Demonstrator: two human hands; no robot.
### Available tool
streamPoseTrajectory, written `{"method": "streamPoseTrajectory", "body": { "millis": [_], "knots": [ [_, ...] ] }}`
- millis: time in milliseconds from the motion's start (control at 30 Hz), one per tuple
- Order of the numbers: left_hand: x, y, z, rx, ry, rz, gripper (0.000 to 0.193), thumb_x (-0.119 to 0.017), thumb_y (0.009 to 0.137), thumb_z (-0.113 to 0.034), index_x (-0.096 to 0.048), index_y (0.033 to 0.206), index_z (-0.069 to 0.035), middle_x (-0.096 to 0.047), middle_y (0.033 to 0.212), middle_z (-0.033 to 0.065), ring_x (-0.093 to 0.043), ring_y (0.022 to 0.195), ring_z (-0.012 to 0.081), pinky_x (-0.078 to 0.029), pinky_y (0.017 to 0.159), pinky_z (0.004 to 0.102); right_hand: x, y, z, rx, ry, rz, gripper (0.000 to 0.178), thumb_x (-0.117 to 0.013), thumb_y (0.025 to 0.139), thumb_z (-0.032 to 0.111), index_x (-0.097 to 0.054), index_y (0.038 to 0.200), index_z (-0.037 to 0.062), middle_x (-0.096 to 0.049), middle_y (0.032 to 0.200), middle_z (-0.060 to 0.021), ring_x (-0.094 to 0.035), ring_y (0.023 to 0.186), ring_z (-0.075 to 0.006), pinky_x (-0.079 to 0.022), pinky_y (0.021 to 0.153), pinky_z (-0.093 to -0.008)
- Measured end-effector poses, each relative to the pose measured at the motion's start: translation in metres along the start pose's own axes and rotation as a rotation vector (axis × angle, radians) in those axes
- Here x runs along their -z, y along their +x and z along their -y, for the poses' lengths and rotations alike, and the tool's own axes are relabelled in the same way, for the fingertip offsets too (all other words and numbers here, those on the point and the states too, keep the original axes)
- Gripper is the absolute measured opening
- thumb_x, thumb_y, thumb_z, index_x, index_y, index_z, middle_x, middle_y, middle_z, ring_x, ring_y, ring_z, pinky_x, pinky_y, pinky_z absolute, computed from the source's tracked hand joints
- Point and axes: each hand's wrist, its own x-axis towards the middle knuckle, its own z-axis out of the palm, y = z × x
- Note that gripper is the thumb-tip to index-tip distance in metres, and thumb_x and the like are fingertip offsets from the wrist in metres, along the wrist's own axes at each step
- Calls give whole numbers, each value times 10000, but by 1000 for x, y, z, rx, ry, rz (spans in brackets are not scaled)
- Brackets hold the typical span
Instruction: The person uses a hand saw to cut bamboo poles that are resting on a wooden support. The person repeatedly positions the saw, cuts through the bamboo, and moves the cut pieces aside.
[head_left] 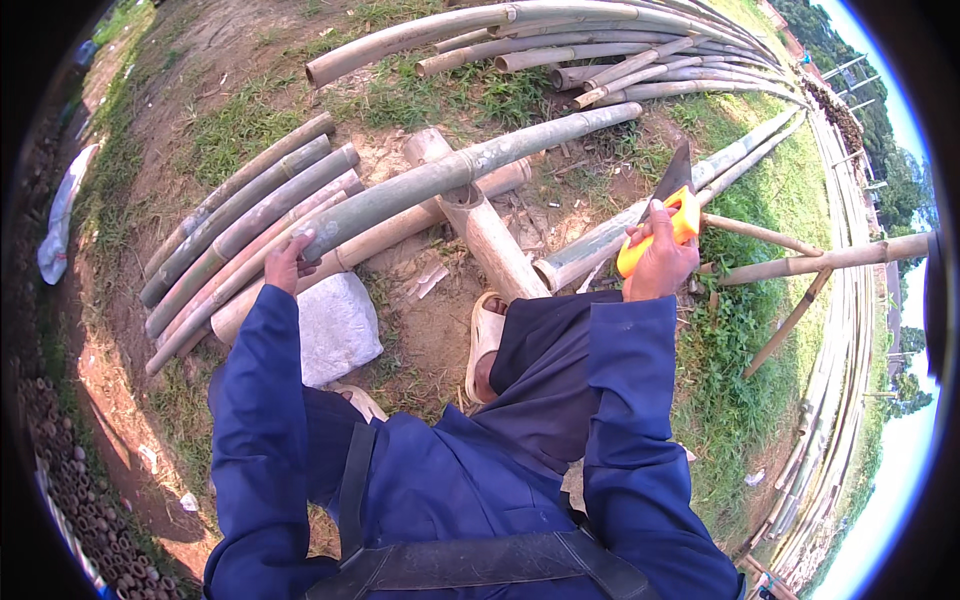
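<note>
Left fingers [298, 247] curled on near end of bamboo pole [400, 192]: likely stiff, smooth, moderately heavy; grip there. Right fingers [660, 222] wrapped round orange-handled handsaw [684, 216].

no readable text, no legible labels or numbers, no signs made out

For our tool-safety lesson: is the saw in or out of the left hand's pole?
Out: ground shows between the saw, in the right hand, and the pole.
</note>
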Motion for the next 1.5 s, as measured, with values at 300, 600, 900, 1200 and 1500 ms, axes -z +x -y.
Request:
{"method": "streamPoseTrajectory", "body": {
  "millis": [300,600,900,1200,1500],
  "knots": [
    [256,-75,2,127,-145,-316,523,-752,850,-489,-671,1163,-77,-732,842,98,-686,658,213,-528,541,325,-8,-6,-1,-27,49,49,145,-705,924,57,-614,1036,36,-550,670,-8,-529,512,-111,-562,627,-337],
    [336,-99,69,321,-360,-418,531,-763,805,-461,-654,1186,-109,-714,900,85,-656,679,240,-510,526,369,11,-7,6,-38,26,98,112,-684,953,82,-591,1000,43,-501,647,0,-502,550,-112,-519,628,-323],
    [336,-65,156,463,-305,-685,547,-740,783,-450,-658,1191,-95,-700,942,150,-663,759,310,-551,618,449,13,-6,9,-16,-60,95,101,-656,973,90,-570,940,49,-449,678,19,-455,598,-92,-485,654,-283],
    [143,17,-30,-162,1348,-136,448,-724,901,-337,-603,1265,-106,-680,1205,121,-655,1142,343,-518,985,451,4,-14,5,16,-100,116,70,-637,976,66,-575,956,42,-455,711,18,-441,616,-81,-431,600,-264],
    [65,78,31,-558,1703,-177,587,-791,781,-189,-525,1305,-169,-537,1121,80,-593,1124,278,-520,936,409,8,-12,10,60,-103,114,80,-644,977,88,-587,961,34,-467,692,17,-453,613,-78,-430,592,-255]
  ]
}}
